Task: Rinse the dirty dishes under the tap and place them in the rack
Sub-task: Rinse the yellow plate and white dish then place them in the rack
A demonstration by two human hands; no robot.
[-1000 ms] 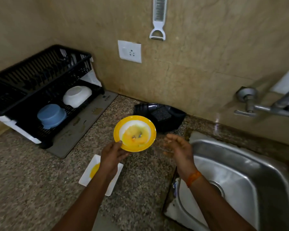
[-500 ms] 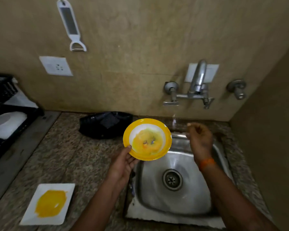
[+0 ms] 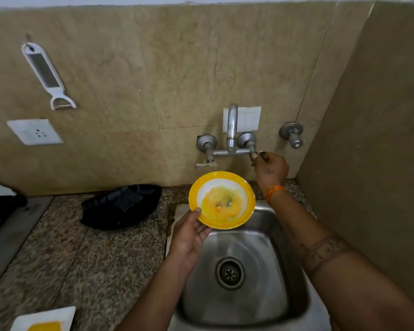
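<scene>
A yellow-rimmed bowl (image 3: 221, 199) with yellow food residue inside hangs over the back edge of the steel sink (image 3: 294, 295). My left hand (image 3: 189, 237) grips its lower left rim. My right hand (image 3: 270, 169) is raised to the wall tap (image 3: 231, 137), its fingers closed on the right tap handle. No water is seen running. A white square plate (image 3: 43, 318) smeared with yellow lies on the counter at the bottom left. Only a dark sliver of the dish rack (image 3: 0, 204) shows at the left edge.
A black tray (image 3: 120, 206) holding a dark sponge sits on the granite counter against the wall, left of the sink. A peeler (image 3: 47, 75) and a socket (image 3: 34, 131) are on the wall. A side wall stands close on the right.
The view swung right from the rack to the sink. My left hand carried the bowl over the sink, and my right hand rose from mid-air to the right tap handle.
</scene>
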